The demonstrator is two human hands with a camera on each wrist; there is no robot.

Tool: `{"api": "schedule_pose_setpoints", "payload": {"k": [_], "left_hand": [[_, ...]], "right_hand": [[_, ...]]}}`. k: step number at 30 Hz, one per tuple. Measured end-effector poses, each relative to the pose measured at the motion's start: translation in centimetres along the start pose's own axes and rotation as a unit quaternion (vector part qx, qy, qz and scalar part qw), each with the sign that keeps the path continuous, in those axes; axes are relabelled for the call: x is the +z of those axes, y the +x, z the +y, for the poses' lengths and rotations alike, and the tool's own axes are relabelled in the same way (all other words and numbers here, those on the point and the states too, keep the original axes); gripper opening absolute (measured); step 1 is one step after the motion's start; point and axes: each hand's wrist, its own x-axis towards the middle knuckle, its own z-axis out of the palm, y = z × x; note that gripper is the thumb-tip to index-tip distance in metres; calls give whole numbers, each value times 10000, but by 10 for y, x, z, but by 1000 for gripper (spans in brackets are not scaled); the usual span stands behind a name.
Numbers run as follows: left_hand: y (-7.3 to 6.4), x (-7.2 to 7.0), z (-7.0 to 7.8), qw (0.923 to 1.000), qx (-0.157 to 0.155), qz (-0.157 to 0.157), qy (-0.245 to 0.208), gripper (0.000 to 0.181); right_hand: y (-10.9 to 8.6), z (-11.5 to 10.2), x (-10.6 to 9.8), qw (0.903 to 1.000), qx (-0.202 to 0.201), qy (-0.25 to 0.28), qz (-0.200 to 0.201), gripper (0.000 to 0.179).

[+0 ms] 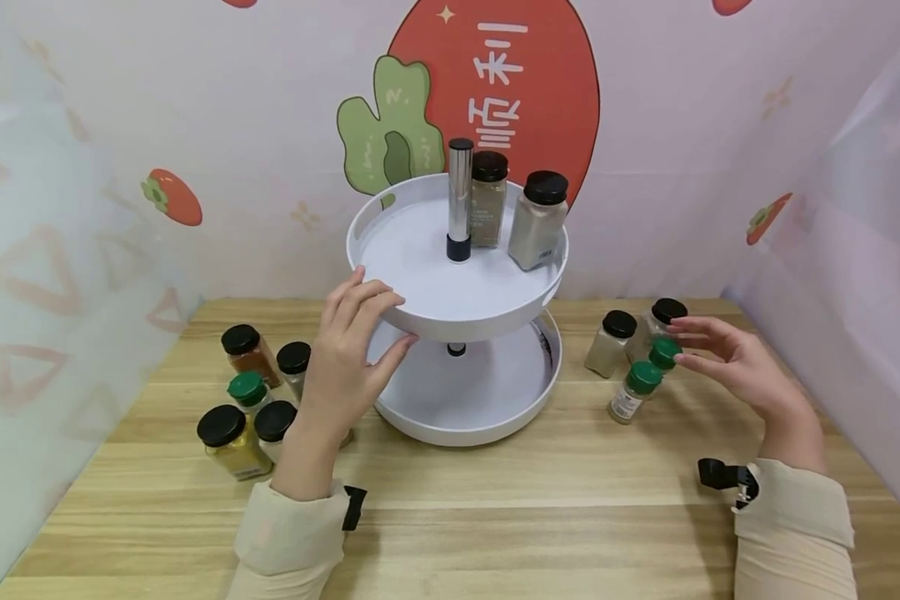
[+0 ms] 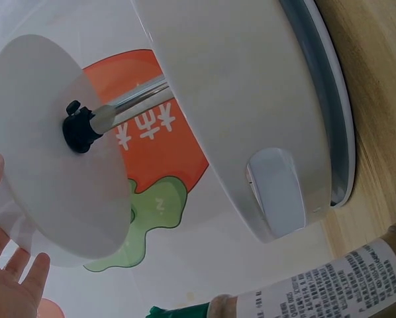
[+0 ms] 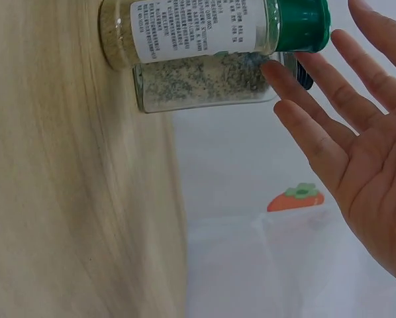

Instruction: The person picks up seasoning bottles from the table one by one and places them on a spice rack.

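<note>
Stand with two white trays on a wooden worktop [image 1: 540,533], apparently during the loading of jars; probable stage, reach for the next jar. Left grip [image 1: 345,346] wide, nothing carried, fingers and thumb at the near left rim of the upper tray [image 1: 412,250], seemingly as a steadying touch. Right grip [image 1: 727,367] also wide and without load, fingers apart, just beside the jars at right: front green-capped jar [image 1: 626,405], rear green-capped jar [image 1: 665,355], nearer black-lidded jar [image 1: 606,354] and farther black-lidded jar [image 1: 651,327]. Contact with any of these, and the choice among them, impossible to tell. Already on the upper tray, beyond and right of the chrome post [image 1: 460,196]: brownish jar [image 1: 489,208] and paler jar [image 1: 537,229], both standing, both black-lidded. Lower tray [image 1: 461,435] beneath, with white floor showing. At left on the worktop, a further jar cluster [image 1: 249,388], partly screened by the left forearm [image 1: 303,467]. Called for next, by judgement: closure of the right fingers round one cap, without a knock to the close neighbours; then a lift over a tray rim, with the upper tray kept from turning. Main hazard: tipping of a slim green-capped jar by a stray fingertip.
</note>
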Motion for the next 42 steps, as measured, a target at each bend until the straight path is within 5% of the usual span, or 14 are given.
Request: {"api": "schedule_pose_setpoints", "payload": {"k": [17,42], "left_hand": [[0,0,1,10000,-54,37,-40,44],[1,0,0,10000,27,-4,61,45]], "right_hand": [[2,10,5,9986,60,-141,-510,48],[6,18,14,9981,-35,24,-622,41]]}}
